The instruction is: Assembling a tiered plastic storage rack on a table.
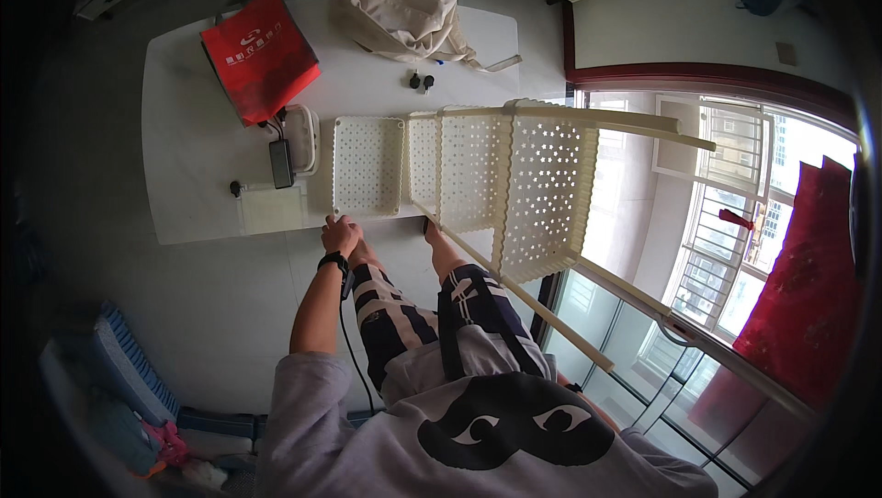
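Note:
My left hand (340, 234), with a black watch on the wrist, is closed on the near left corner of a loose cream perforated tray (367, 165). The tray lies flat on a white low surface (188, 144). Right beside it, a cream shelf rack (514, 181) with two perforated trays between long poles stands tilted, leaning toward me over my legs. One pole runs down past my right knee. My right hand is hidden behind my body.
On the white surface lie a red bag (260, 52), a beige backpack (404, 6), a black device (281, 164) on a white box and two small black pieces (421, 82). Blue items (129, 360) sit lower left. A glass door and a red cloth (808, 287) are on the right.

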A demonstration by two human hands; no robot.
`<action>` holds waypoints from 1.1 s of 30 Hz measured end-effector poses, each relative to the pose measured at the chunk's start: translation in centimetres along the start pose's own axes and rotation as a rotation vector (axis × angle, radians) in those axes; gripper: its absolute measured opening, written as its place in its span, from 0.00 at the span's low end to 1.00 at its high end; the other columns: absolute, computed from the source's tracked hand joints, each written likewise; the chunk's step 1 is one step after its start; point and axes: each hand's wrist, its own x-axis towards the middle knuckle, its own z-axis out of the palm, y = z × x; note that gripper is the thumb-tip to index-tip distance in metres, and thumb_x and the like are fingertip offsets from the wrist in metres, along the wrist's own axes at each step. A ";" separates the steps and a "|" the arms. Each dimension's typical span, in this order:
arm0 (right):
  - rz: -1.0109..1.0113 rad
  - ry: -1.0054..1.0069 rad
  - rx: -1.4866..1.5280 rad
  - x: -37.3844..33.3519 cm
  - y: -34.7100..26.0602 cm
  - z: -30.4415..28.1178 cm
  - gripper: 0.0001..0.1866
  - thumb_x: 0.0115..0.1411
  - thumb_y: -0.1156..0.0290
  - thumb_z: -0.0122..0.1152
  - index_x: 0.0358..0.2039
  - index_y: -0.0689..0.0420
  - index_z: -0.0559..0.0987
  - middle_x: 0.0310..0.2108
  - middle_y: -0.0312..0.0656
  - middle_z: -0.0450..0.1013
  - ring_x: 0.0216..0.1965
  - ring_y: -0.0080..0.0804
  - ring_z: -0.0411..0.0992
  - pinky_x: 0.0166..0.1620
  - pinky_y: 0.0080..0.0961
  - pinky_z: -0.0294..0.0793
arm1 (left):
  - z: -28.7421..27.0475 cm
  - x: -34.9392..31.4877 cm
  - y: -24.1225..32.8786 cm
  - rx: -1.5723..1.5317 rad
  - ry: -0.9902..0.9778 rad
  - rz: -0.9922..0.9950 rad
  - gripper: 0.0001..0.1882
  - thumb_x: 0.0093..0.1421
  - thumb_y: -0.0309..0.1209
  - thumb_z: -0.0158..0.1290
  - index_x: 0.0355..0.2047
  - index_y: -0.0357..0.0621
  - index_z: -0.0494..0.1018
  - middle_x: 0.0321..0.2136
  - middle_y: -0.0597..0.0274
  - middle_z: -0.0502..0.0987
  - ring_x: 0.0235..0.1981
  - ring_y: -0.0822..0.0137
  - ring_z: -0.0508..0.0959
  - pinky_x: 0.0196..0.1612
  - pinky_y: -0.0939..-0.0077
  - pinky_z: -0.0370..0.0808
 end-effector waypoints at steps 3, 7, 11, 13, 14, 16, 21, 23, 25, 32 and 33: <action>-0.097 0.073 0.117 16.7 -15.2 6.6 0.11 0.57 0.74 0.55 0.42 0.60 0.76 0.35 0.37 0.76 0.37 0.23 0.70 0.46 0.25 0.69 | 1.5 4.8 -0.5 0.168 0.081 0.125 0.19 0.52 0.40 0.49 0.43 0.47 0.71 0.50 0.40 0.64 0.48 0.43 0.70 0.47 0.52 0.70; -0.070 0.124 0.213 26.8 -23.3 10.0 0.11 0.57 0.74 0.56 0.41 0.60 0.77 0.34 0.37 0.76 0.37 0.24 0.70 0.46 0.25 0.69 | 3.0 10.2 -0.2 0.159 -0.138 0.128 0.21 0.54 0.41 0.48 0.46 0.44 0.68 0.50 0.49 0.65 0.48 0.48 0.71 0.46 0.52 0.71; -0.017 0.060 0.150 22.4 -18.2 11.3 0.11 0.56 0.74 0.56 0.40 0.60 0.77 0.33 0.37 0.76 0.36 0.24 0.71 0.45 0.26 0.70 | 2.2 9.3 -3.7 0.106 -0.138 0.106 0.25 0.55 0.38 0.47 0.51 0.38 0.61 0.53 0.52 0.63 0.48 0.47 0.70 0.46 0.50 0.71; 0.017 0.069 0.104 16.9 -13.7 9.3 0.11 0.56 0.74 0.57 0.40 0.60 0.77 0.33 0.37 0.76 0.36 0.25 0.71 0.44 0.26 0.70 | 0.6 7.6 -2.3 0.167 0.015 0.250 0.23 0.54 0.34 0.48 0.49 0.38 0.64 0.49 0.52 0.66 0.43 0.49 0.73 0.42 0.54 0.74; 0.041 0.068 0.082 13.3 -10.7 8.4 0.11 0.56 0.74 0.57 0.40 0.60 0.77 0.33 0.37 0.76 0.36 0.25 0.71 0.44 0.26 0.70 | -0.4 6.7 -2.2 0.173 0.046 0.299 0.22 0.54 0.33 0.48 0.48 0.38 0.65 0.47 0.52 0.68 0.41 0.50 0.74 0.40 0.55 0.74; 0.099 0.082 0.046 6.2 -4.7 6.5 0.10 0.56 0.74 0.57 0.39 0.60 0.77 0.32 0.37 0.77 0.36 0.25 0.71 0.43 0.26 0.70 | -2.8 4.3 -0.2 0.108 0.215 0.450 0.16 0.54 0.32 0.48 0.43 0.40 0.68 0.39 0.51 0.72 0.35 0.50 0.76 0.36 0.57 0.74; 0.192 0.073 0.085 -6.6 7.4 4.2 0.10 0.55 0.73 0.58 0.38 0.60 0.78 0.31 0.38 0.77 0.35 0.26 0.72 0.42 0.26 0.71 | -9.2 -3.2 3.6 -0.229 0.071 0.558 0.17 0.57 0.37 0.56 0.43 0.41 0.71 0.38 0.54 0.72 0.37 0.58 0.75 0.40 0.67 0.74; 0.189 0.097 0.146 -8.5 10.1 3.7 0.10 0.55 0.73 0.58 0.38 0.60 0.78 0.31 0.38 0.77 0.35 0.26 0.73 0.42 0.26 0.71 | -10.7 -5.4 4.4 -0.337 0.033 0.610 0.19 0.57 0.38 0.58 0.42 0.37 0.70 0.39 0.54 0.72 0.34 0.60 0.76 0.38 0.68 0.74; 0.144 0.115 0.212 -8.2 12.0 2.8 0.10 0.55 0.73 0.59 0.37 0.60 0.78 0.31 0.38 0.77 0.34 0.26 0.73 0.41 0.26 0.72 | -10.6 -7.3 5.0 -0.399 0.010 0.576 0.19 0.57 0.40 0.57 0.40 0.36 0.70 0.32 0.56 0.74 0.29 0.62 0.77 0.36 0.69 0.74; -0.307 0.127 0.439 0.8 15.2 -7.9 0.09 0.54 0.73 0.60 0.36 0.60 0.79 0.29 0.38 0.77 0.33 0.27 0.74 0.40 0.27 0.73 | -11.7 -15.4 9.9 -0.586 0.294 0.218 0.23 0.63 0.48 0.48 0.30 0.36 0.71 0.24 0.55 0.74 0.27 0.63 0.75 0.32 0.70 0.70; -0.469 0.232 -0.027 0.8 14.2 -10.9 0.09 0.55 0.72 0.57 0.35 0.62 0.79 0.29 0.39 0.77 0.32 0.25 0.73 0.38 0.24 0.73 | -12.0 -17.4 10.5 -0.572 0.319 0.221 0.23 0.63 0.48 0.48 0.30 0.36 0.71 0.24 0.55 0.74 0.27 0.63 0.75 0.32 0.70 0.70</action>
